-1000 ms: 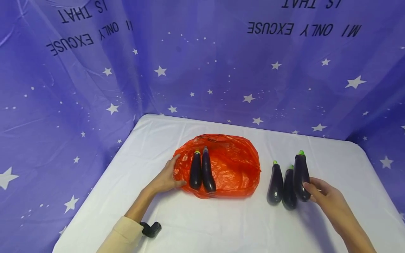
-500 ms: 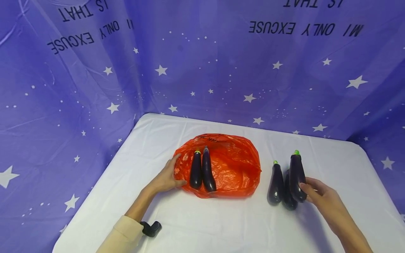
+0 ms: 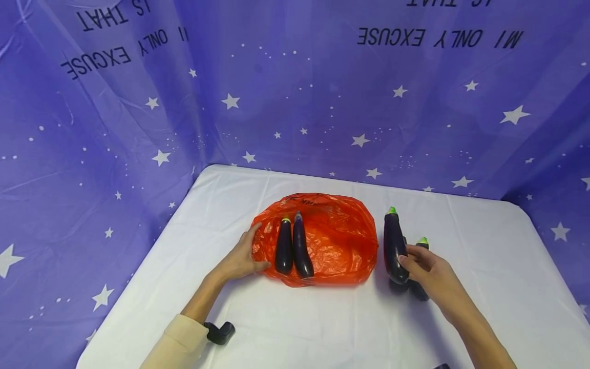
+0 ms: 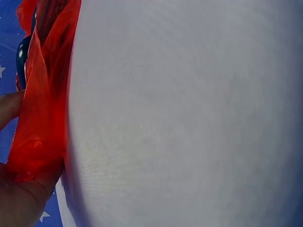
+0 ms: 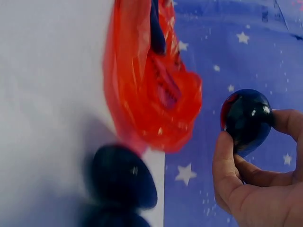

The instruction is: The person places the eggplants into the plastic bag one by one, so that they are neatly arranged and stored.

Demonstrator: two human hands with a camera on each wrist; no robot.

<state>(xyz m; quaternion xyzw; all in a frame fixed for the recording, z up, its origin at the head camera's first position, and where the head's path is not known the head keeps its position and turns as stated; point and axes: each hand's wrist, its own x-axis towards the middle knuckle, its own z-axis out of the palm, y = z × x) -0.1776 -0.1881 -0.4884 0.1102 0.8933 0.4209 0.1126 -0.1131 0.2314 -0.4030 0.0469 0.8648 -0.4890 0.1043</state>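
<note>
My right hand [image 3: 426,269] pinches a dark purple eggplant [image 3: 394,248] with a green stem end, lifted above the table just right of the red plastic bag [image 3: 341,246]. In the right wrist view the thumb and fingers clasp the rounded end of this eggplant [image 5: 248,120]. Beneath it lie two more eggplants [image 3: 420,292], partly hidden by the held one and the hand. Two eggplants [image 3: 284,248] rest side by side in the open bag. My left hand [image 3: 239,261] holds the bag's left side between thumb and fingers; red film [image 4: 35,123] shows between them.
A white cloth covers the table [image 3: 313,328]. Purple curtains [image 3: 295,113] with stars and lettering hang behind and at both sides. A black device [image 3: 220,333] is at the left wrist. A dark object [image 3: 442,366] barely enters at the bottom edge.
My right hand has carried the eggplant leftward, across the two others and closer to the bag. My left hand and the bag have stayed in place.
</note>
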